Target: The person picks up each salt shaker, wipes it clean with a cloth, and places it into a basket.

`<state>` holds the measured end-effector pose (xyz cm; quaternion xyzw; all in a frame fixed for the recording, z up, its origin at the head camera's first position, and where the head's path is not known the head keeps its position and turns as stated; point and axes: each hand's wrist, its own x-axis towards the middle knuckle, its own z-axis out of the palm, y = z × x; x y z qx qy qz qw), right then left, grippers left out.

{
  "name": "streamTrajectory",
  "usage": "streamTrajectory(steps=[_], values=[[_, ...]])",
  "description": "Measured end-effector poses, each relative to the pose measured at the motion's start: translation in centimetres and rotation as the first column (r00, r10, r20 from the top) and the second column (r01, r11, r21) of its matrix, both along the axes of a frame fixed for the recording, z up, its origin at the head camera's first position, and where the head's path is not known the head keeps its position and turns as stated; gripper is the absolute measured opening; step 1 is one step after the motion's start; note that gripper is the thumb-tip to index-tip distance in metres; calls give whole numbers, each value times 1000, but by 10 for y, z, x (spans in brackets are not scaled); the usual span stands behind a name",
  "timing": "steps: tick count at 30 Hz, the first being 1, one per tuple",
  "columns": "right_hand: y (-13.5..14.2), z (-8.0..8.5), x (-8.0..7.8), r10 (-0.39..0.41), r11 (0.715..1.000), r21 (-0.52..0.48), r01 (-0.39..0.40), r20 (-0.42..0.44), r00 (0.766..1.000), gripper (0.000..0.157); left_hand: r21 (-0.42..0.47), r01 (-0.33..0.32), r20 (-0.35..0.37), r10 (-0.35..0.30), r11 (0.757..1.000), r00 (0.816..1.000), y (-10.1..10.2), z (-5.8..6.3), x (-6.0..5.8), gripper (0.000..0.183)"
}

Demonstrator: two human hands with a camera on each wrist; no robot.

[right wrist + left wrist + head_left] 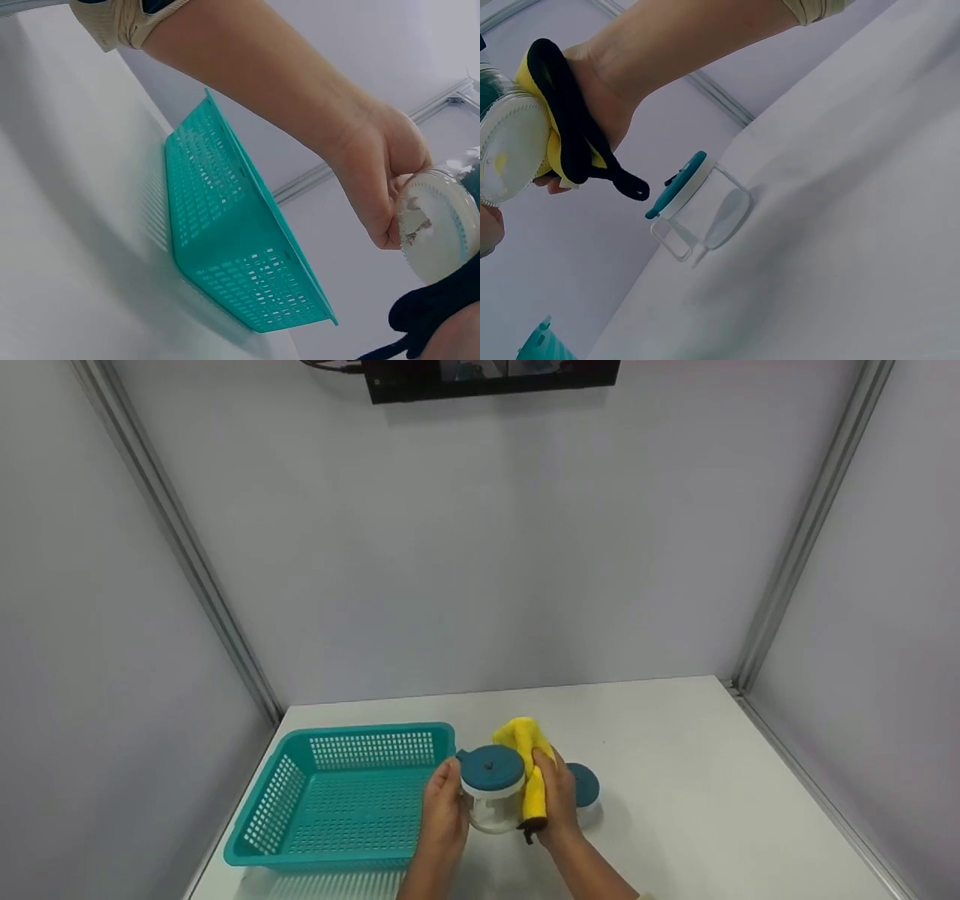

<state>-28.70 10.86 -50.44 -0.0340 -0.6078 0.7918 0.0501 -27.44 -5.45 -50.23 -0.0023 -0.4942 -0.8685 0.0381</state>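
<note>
A clear glass jar with a blue-green lid (492, 769) is held up off the table in front of me. My left hand (444, 812) grips it at its left side, where the lid's small tab points; the fingers hide whether a handle is there. From the other side, my right hand (559, 799) holds a yellow cloth (534, 791) with a dark edge against the jar. The left wrist view shows the underside of this jar (514, 150) tilted. A second lidded glass jar (705, 202), with a clear handle, stands on the table, partly behind my right hand in the head view.
A teal perforated plastic basket (337, 860) stands to the left on the white table (697, 810). Grey-white panels (465, 555) enclose the table at the back and both sides. A black screen (495, 390) hangs on the back panel.
</note>
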Motion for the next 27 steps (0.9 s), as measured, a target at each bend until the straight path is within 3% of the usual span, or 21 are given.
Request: streamTrajectory(steps=[9,15,19,24,27], values=[[-8,-1,6,-138,987,63,147,-129,982,46,-5,-7,-30,6,1000,1000,0,2,-3,24],[-13,-2,11,-228,959,113,260,-237,944,45,-11,-30,-22,30,999,999,0,1,-1,28],[-16,-4,15,-249,940,131,315,-366,897,45,-12,-34,-22,34,999,999,1,1,1,31],[-18,-9,18,-241,907,166,387,-548,801,46,-25,-41,-10,41,999,999,2,1,3,36],[-20,-10,19,-222,893,183,410,-614,758,45,-39,-52,6,53,998,999,1,1,3,37]])
